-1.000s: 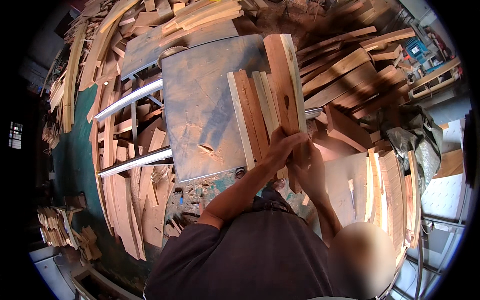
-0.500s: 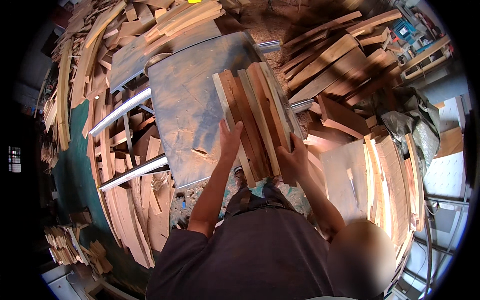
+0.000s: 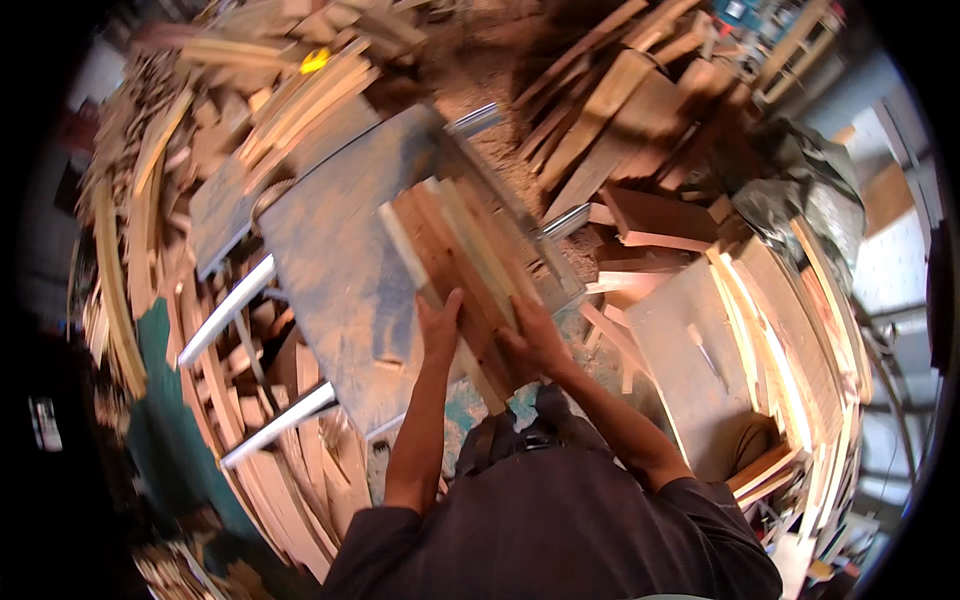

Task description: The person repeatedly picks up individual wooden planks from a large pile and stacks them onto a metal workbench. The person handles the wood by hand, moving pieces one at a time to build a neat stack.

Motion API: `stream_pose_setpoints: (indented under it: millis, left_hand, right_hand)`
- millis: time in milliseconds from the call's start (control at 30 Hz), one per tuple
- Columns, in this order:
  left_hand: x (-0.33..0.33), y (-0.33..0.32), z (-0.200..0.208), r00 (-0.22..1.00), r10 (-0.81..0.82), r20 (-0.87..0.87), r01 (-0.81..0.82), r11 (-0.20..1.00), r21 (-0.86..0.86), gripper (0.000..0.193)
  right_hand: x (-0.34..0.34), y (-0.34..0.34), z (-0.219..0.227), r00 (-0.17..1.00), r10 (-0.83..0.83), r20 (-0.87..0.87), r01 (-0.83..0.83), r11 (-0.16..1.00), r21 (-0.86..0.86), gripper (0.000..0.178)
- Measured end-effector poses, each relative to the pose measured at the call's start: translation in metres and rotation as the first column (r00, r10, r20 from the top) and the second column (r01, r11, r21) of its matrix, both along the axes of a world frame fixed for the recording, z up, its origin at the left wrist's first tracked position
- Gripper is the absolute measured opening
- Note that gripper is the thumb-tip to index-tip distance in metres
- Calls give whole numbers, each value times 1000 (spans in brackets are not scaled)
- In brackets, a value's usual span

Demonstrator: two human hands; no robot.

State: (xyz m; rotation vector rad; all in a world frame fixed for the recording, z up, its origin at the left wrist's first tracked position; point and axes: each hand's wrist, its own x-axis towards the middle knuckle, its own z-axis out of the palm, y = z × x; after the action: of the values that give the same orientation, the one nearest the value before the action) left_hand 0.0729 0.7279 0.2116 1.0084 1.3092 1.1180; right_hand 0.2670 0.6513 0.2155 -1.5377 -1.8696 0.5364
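**Bundle of strips held between both hands, over near side of saw table**

Long narrow bundle of reddish-brown and pale wooden strips [image 3: 462,262] sat between the two hands, strips side by side, slanting from upper left toward the person's waist. Far end was over the blue-grey, dust-streaked metal tabletop [image 3: 325,265]; near end stuck out past its edge, close to the body. Couldn't tell whether the underside touched the metal.

Left hand [image 3: 438,325]: at the bundle's left side, on the outer pale strip. Thumb lay on top, parted from the fingers, with the strip's edge between them. Fingertips partly hidden.

Right hand [image 3: 537,343]: at the right side, nearly opposite, slightly nearer the body. Thumb reached inward over the top face; fingers bore on the right flank, so that edge was pinched between. Couldn't tell how far the fingers went underneath; blur there.

Most of the bundle's length extended beyond the fingers, away from the person; a shorter stub was on the body side.

Around it: two shiny metal rails [image 3: 230,308] out to the left of the tabletop, heap of dark brown boards [image 3: 625,105] at upper right, slim pale-handled tool [image 3: 707,355] on a broad flat greyish-brown panel [image 3: 655,320] to the right.
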Motion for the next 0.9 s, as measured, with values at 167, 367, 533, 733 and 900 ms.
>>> stream_pose_setpoints:
  millis: [167,367,533,733,900]
  left_hand:
    - [-3,4,-32,1000,6,-11,-5,994,108,72]
    - [13,7,-23,994,-51,97,49,999,20,76]
    - [18,1,-21,988,-73,-136,76,997,15,72]
    - [27,0,-2,997,-61,-41,61,998,-3,73]
    - [47,-7,10,992,-56,-114,56,998,-3,80]
  right_hand:
    - [-2,2,-8,985,-70,-160,53,992,-113,65]
    - [11,15,-22,965,-81,-249,64,995,-76,58]
    - [8,8,-29,948,-134,-288,134,991,-22,60]
    - [43,6,1,965,-60,-256,67,998,21,59]
    - [215,-9,67,765,-615,-193,644,729,232,44]
